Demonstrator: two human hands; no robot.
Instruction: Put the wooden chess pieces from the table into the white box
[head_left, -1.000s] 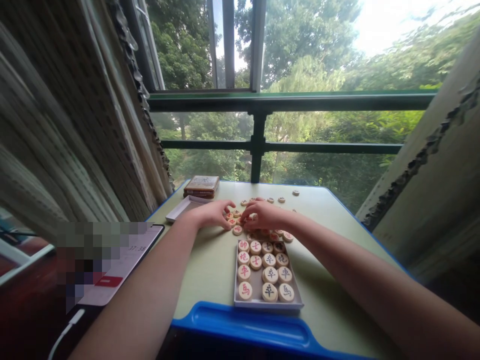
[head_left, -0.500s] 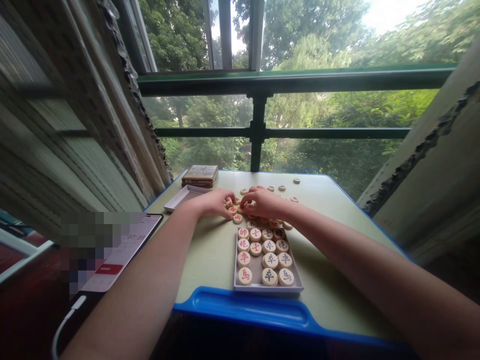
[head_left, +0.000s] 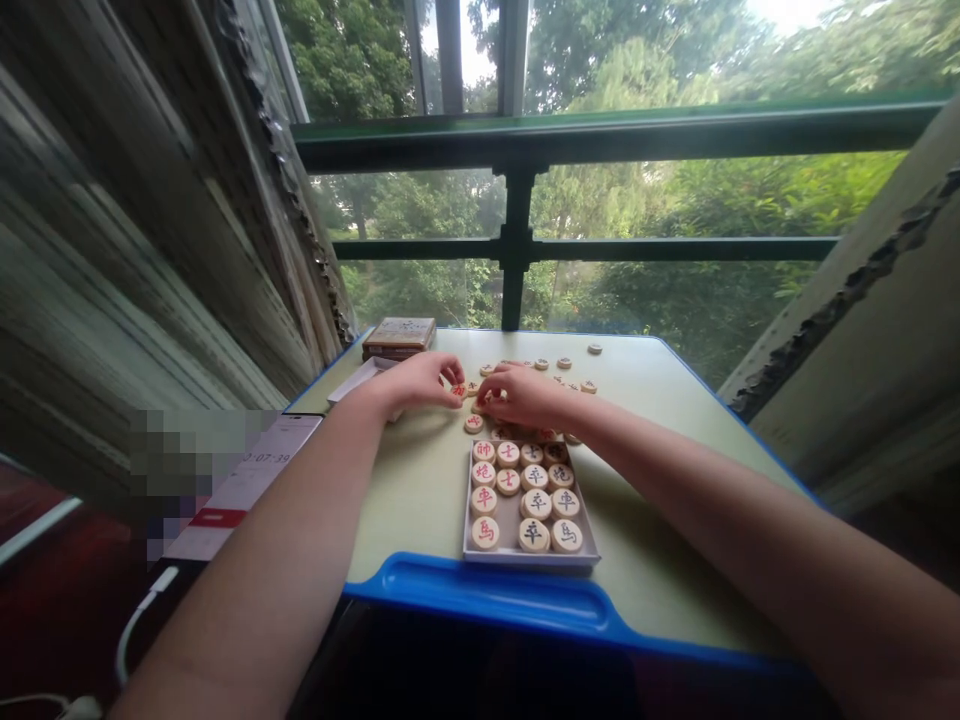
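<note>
Near the far end of a pale green table (head_left: 420, 500), both hands work over a loose cluster of round wooden Chinese chess pieces (head_left: 474, 424). The left hand (head_left: 424, 382) curves in a narrow pinch at a red-marked piece (head_left: 458, 391), and the right hand (head_left: 521, 393) curls over the pieces just beside it. Whether either hand holds a piece cannot be told. Directly below the hands, a white tray (head_left: 529, 562) packed with pieces sits close to the table's blue plastic lip (head_left: 480, 590). More loose pieces (head_left: 594, 349) lie scattered toward the far edge. Tabletop runs on to the right of the tray. Near the far left corner sit a white box lid (head_left: 352, 380) and a flat cardboard box (head_left: 400, 338).
</note>
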